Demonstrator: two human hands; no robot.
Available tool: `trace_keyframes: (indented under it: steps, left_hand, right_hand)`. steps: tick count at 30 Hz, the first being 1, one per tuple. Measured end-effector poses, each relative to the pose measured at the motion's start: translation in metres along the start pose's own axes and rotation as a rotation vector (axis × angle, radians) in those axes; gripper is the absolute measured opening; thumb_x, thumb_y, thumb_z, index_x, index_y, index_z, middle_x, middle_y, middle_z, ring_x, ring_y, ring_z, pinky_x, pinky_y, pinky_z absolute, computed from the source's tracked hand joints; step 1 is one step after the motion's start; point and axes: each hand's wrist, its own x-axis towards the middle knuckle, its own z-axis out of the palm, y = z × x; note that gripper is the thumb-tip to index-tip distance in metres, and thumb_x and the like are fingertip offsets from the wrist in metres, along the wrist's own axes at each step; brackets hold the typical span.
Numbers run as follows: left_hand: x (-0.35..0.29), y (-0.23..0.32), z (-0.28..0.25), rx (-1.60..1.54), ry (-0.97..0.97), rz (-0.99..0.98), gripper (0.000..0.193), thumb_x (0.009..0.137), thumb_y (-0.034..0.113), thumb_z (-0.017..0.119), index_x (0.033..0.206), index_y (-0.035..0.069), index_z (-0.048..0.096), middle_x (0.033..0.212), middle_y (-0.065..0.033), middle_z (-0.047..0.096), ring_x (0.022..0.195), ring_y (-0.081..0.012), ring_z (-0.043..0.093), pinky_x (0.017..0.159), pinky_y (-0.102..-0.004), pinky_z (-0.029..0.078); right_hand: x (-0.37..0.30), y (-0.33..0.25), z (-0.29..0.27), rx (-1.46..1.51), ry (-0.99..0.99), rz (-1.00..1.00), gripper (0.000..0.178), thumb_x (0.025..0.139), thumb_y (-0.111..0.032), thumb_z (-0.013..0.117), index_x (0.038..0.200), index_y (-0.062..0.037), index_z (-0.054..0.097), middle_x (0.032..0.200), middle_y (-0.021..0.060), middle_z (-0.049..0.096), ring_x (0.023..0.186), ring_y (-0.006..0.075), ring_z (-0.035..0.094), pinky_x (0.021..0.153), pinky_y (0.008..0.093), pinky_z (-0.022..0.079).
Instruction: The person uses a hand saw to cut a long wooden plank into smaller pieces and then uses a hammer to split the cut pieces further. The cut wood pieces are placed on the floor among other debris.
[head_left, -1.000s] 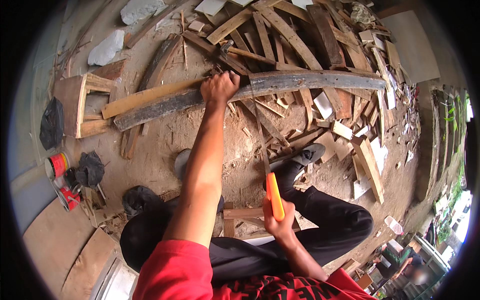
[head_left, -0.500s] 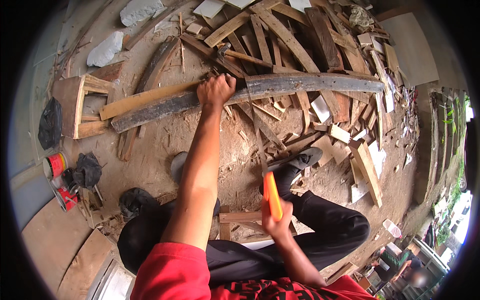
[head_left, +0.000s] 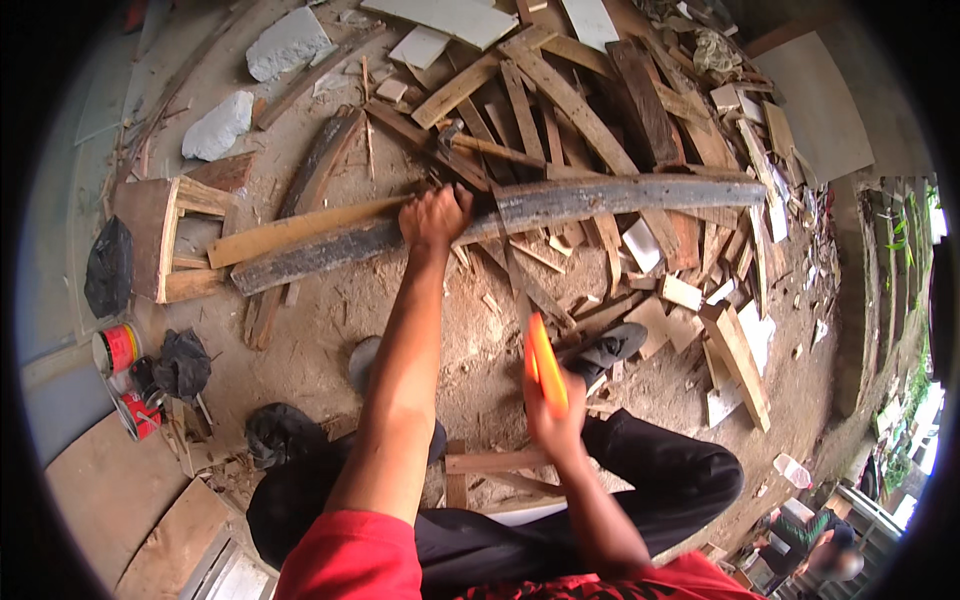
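A person in a red shirt [head_left: 345,560] and black trousers [head_left: 660,480] crouches on sandy ground [head_left: 320,330]. Nearest, the right hand [head_left: 553,415] is closed around a flat bright orange tool [head_left: 546,362], held upright above the knee. Farther out, the left hand [head_left: 433,217] grips the middle of a long, weathered grey curved wooden plank [head_left: 600,195], which lies across the ground from left to right. Beside it rests a paler wooden board [head_left: 300,230]. Red tins [head_left: 118,348] stand at the left edge of the ground. Beyond the plank, a heap of scrap timber [head_left: 600,90] covers the far side.
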Motion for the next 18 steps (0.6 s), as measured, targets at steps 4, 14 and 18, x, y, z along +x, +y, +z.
trace_keyframes:
  steps: [4, 14, 18]
  left_hand:
    - [-0.001, 0.010, -0.004, 0.019, -0.057, -0.002, 0.044, 0.094, 0.045, 0.040, 0.092, 0.014, 0.072, 0.101, -0.0162, 0.072, 0.097, -0.0334, 0.069, 0.087, -0.0475, 0.052]
    - [0.002, 0.002, 0.002, 0.020, 0.003, -0.005, 0.046, 0.095, 0.045, 0.039, 0.090, 0.013, 0.072, 0.099, -0.0174, 0.072, 0.094, -0.0352, 0.070, 0.083, -0.0473, 0.054]
    - [0.000, 0.007, 0.001, -0.006, -0.007, 0.009, 0.045, 0.093, 0.045, 0.041, 0.091, 0.013, 0.074, 0.098, -0.0183, 0.072, 0.092, -0.0367, 0.070, 0.082, -0.0472, 0.054]
  right_hand:
    - [0.082, 0.003, 0.041, -0.050, 0.004, 0.046, 0.033, 0.093, -0.015, 0.063, 0.066, -0.0009, 0.049, 0.053, -0.0015, 0.041, 0.052, 0.0068, 0.040, 0.045, 0.0297, 0.032]
    - [0.042, 0.008, 0.016, -0.039, -0.034, 0.106, 0.023, 0.091, -0.012, 0.061, 0.072, -0.0002, 0.055, 0.056, 0.0000, 0.047, 0.054, 0.0072, 0.045, 0.049, 0.0305, 0.036]
    - [0.054, 0.030, 0.038, -0.044, 0.039, -0.004, 0.025, 0.091, -0.011, 0.062, 0.070, -0.0005, 0.054, 0.055, 0.0013, 0.045, 0.052, 0.0077, 0.042, 0.047, 0.0297, 0.035]
